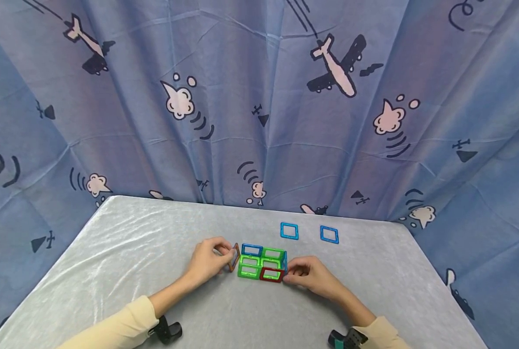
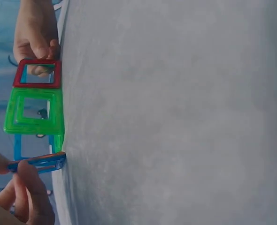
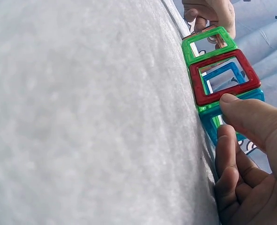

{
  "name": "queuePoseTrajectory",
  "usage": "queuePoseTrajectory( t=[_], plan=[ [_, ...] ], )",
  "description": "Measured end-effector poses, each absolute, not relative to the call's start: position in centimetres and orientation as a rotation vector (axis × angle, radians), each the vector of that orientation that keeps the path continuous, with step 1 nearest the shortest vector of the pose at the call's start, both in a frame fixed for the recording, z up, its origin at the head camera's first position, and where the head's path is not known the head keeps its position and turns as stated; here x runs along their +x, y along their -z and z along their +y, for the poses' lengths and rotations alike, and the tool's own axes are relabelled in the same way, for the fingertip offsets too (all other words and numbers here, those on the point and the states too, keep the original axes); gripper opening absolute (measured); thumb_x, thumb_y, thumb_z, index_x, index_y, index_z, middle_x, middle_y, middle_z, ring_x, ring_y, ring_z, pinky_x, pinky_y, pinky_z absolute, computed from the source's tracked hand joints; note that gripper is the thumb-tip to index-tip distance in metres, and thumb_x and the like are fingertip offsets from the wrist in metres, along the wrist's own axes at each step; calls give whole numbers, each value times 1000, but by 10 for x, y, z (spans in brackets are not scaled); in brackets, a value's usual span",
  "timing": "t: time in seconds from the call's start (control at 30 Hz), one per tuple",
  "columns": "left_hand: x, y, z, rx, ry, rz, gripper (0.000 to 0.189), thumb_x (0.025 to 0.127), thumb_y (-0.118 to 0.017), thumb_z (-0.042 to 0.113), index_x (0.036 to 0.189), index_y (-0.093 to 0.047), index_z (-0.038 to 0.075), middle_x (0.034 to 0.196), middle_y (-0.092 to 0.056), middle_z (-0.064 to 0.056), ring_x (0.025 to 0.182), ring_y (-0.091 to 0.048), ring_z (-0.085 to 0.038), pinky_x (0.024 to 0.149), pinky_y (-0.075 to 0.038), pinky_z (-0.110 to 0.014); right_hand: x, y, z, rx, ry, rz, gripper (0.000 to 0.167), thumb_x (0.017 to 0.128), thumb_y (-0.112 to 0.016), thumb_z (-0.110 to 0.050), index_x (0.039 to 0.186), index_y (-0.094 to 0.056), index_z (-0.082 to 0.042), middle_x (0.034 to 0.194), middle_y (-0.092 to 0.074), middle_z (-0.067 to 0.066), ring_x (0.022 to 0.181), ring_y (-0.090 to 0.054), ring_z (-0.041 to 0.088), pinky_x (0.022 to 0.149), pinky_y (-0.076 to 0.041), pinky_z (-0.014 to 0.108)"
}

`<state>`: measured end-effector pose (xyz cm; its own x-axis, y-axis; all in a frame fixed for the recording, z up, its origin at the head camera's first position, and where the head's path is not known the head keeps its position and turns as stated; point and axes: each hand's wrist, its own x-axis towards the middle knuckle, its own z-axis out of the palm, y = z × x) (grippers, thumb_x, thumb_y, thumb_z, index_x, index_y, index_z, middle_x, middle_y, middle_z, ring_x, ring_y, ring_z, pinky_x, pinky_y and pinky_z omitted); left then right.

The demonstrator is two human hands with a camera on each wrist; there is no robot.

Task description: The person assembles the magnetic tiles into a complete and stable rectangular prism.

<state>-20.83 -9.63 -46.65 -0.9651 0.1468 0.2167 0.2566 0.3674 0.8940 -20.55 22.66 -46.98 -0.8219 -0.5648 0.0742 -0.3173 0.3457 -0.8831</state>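
Observation:
In the head view my left hand (image 1: 211,257) pinches an orange square magnetic tile (image 1: 234,258), tilted on edge at the left end of a small tile box. Its side looks blue in the left wrist view. The open-topped box has green tiles (image 1: 249,271) at front left, a red tile (image 1: 271,275) at front right and a blue tile (image 1: 252,250) at back left. My right hand (image 1: 311,276) rests against the right end, thumb (image 3: 228,98) by the red tile's corner and fingers bent beside the blue end tile (image 3: 211,124).
Two loose blue square tiles, one left (image 1: 289,231) and one right (image 1: 329,234), lie flat behind the box. Grey-white cloth covers the table (image 1: 154,232). A blue curtain (image 1: 233,121) with airplane prints hangs along the table's far edge.

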Motion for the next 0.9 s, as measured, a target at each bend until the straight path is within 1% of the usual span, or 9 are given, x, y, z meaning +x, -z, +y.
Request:
queuePoseTrajectory(
  t=[0.17, 0.3, 0.47, 0.67, 0.9],
  plan=[
    [-207, 465, -94, -398, 1711, -2537, 4, 94, -72, 8, 90, -71, 7, 73, -67, 1, 46, -61, -20, 44, -53, -32, -205, 470, 226, -796, 1471, 2363, 9, 93, -76, -7, 102, -76, -5, 86, -70, 7, 67, -54, 8, 56, -45, 22],
    [-207, 463, -92, -421, 1747, -2541, 6, 95, -72, 11, 93, -71, 5, 74, -69, 0, 48, -62, -22, 44, -52, -32, -205, 469, 226, -790, 1468, 2368, 9, 92, -76, -7, 101, -76, -6, 86, -70, 7, 67, -54, 8, 56, -45, 22],
    [-206, 462, -90, -423, 1797, -2535, 9, 95, -73, 12, 94, -70, 5, 76, -71, -3, 51, -64, -24, 45, -53, -33, -204, 468, 225, -789, 1462, 2377, 9, 92, -76, -7, 101, -76, -6, 87, -70, 7, 68, -54, 9, 57, -45, 22],
    [-207, 462, -87, -421, 1849, -2525, 10, 96, -72, 11, 94, -68, 3, 76, -70, -6, 55, -66, -26, 47, -55, -35, -205, 468, 225, -817, 1484, 2371, 10, 92, -76, -5, 101, -76, -3, 86, -69, 9, 68, -55, 10, 57, -46, 22],
    [-205, 462, -85, -437, 1855, -2538, 13, 95, -74, 13, 93, -66, 3, 74, -69, -3, 51, -64, -25, 47, -55, -37, -204, 469, 225, -812, 1474, 2377, 9, 92, -77, -7, 100, -77, -6, 87, -70, 6, 68, -55, 10, 58, -47, 22]
  ],
)
